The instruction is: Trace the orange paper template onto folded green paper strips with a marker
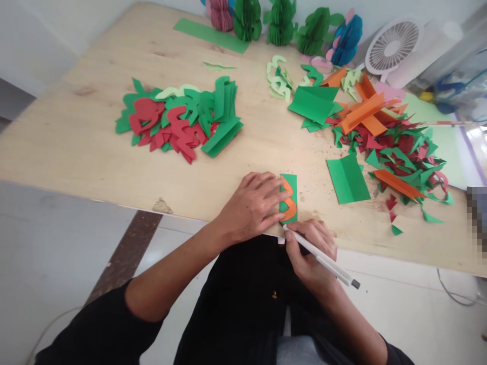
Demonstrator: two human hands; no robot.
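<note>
Near the table's front edge, my left hand [258, 203] lies flat with its fingers stretched over an orange paper cutout [290, 209]. That curvy cutout rests on a folded green paper [292, 182], partly hidden by the fingers. My right hand [314, 248] is closed around a white pen [323, 259]. The pen's tip meets the lower edge of the green paper, close to my left fingertips; whether it touches the paper I cannot tell. To the right of both hands lies a creased green paper piece [348, 178].
Red and green cutouts [178, 119] form a pile at left. Paper scraps [403, 152] and orange folded strips [363, 112] heap up at right. Along the back stand green paper figures [281, 23], a blue one [347, 40] and a white fan [393, 46]. A green strip [211, 35] lies at the back.
</note>
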